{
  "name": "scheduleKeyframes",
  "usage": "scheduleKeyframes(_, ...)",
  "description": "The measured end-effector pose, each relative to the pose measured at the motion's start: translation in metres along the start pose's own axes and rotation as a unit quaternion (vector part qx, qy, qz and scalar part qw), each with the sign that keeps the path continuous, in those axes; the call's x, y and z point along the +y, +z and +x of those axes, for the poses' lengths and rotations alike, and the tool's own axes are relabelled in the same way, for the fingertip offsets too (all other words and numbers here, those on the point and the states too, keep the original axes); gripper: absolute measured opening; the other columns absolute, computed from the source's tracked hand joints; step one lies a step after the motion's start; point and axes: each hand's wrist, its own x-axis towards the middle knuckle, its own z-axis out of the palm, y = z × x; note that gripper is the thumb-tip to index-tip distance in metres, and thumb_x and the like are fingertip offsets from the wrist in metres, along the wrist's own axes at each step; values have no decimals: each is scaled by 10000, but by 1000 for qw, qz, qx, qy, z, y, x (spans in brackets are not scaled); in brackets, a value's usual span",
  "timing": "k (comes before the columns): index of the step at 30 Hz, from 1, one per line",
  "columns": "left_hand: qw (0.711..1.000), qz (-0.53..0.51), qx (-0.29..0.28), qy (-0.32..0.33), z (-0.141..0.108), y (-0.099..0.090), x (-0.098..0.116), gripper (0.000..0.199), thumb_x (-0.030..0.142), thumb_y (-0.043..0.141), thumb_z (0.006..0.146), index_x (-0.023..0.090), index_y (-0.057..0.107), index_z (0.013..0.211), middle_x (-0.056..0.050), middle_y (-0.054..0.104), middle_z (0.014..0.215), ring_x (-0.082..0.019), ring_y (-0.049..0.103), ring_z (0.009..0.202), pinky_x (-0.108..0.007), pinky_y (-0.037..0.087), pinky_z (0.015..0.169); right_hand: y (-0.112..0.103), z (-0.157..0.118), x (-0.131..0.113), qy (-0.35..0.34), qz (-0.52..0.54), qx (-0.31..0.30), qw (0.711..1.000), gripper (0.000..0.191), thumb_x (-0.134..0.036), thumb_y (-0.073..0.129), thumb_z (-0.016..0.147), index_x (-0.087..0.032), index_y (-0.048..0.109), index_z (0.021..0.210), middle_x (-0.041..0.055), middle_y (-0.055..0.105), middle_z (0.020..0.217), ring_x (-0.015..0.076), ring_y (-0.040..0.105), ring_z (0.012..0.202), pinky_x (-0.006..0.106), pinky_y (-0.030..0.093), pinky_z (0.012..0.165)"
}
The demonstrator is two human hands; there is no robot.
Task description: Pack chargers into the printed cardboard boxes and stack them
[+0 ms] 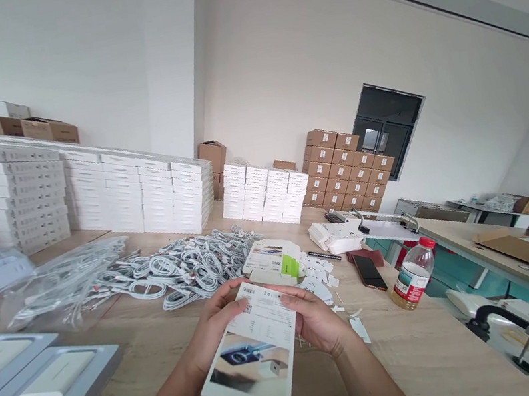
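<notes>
Pale walls and a pillar rise behind a wood-topped table (150, 332), with white boxes (167, 194) stacked along its far edge and brown cartons (335, 169) piled against the wall.

From the head view, the printed box (256, 348) is held over the near middle of the table, between the person's two hands. The left hand (222, 310) grips its far left corner, thumb on the printed face; the right hand (314, 314) closes on the far right edge, its thumb also on top. Gripping the far end from both sides probably steadies the box and leaves most of the printed face uncovered, while the flap at the near end sticks out untouched.

Beyond the hands, a tangle of cables (195, 270) and flat cartons (268, 255) limit reach forward; both seem placed within easy grasp. Trays (51, 379) holding white devices take up the near left, with a plastic bag (75, 277) behind them. Paper scraps (319, 283), a phone (369, 272) and an upright bottle (414, 274) crowd the right side; the bottle looks the likeliest to be knocked by a wide swing of the right arm.
</notes>
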Motion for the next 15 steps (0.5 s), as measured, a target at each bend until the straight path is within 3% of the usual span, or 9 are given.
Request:
scheduleKeyframes(4, 990, 134, 38, -14, 11, -12, 4, 713, 503, 731, 733, 235, 511, 1356, -61, 718, 960, -277, 666, 891, -337, 502, 736, -7, 17, 9, -37, -6, 133, 990, 433, -369, 874, 557, -177, 781, 934, 73, 788, 880, 235, 706, 807, 331, 546, 705)
scheduleKeyframes(8, 927, 337, 125, 105, -8, -12, 15, 643, 553, 744, 694, 294, 634, 1272, -101, 632, 1308, -375, 517, 1261, -459, 412, 1032, -8, 16, 18, -61, -19, 204, 977, 508, -414, 857, 537, -211, 771, 994, 73, 784, 972, 284, 711, 870, 389, 570, 703)
scheduleKeyframes(10, 881, 437, 79, 160, -32, -1, 13, 754, 571, 832, 558, 304, 665, 1242, -131, 563, 1403, -437, 419, 1338, -560, 248, 1149, -5, 5, 22, -69, -29, 222, 972, 577, -433, 870, 499, -213, 769, 1023, 95, 777, 1018, 320, 710, 938, 408, 582, 734)
scheduleKeyframes(12, 843, 516, 5, 153, -51, 8, 0, 945, 561, 866, 496, 320, 569, 1359, -174, 366, 1559, -495, 254, 1425, -666, 74, 1157, -5, -3, 27, -61, -38, 227, 971, 631, -468, 847, 565, -231, 733, 1139, 118, 731, 1171, 336, 691, 1040, 403, 588, 766)
scheduleKeyframes(13, 824, 547, -11, 145, -58, 9, -8, 987, 553, 853, 523, 315, 504, 1416, -195, 263, 1602, -513, 194, 1440, -713, 37, 1131, -5, -4, 29, -47, -44, 220, 973, 658, -499, 820, 620, -246, 695, 1214, 123, 686, 1260, 342, 683, 1069, 402, 594, 761)
scheduleKeyframes(15, 787, 599, 22, 144, -70, 4, -19, 989, 530, 782, 634, 319, 358, 1502, -189, 99, 1643, -500, 130, 1462, -735, 101, 1108, -1, -3, 34, 8, -53, 183, 982, 779, -555, 811, 624, -282, 611, 1326, 116, 610, 1369, 373, 676, 1085, 419, 616, 722)
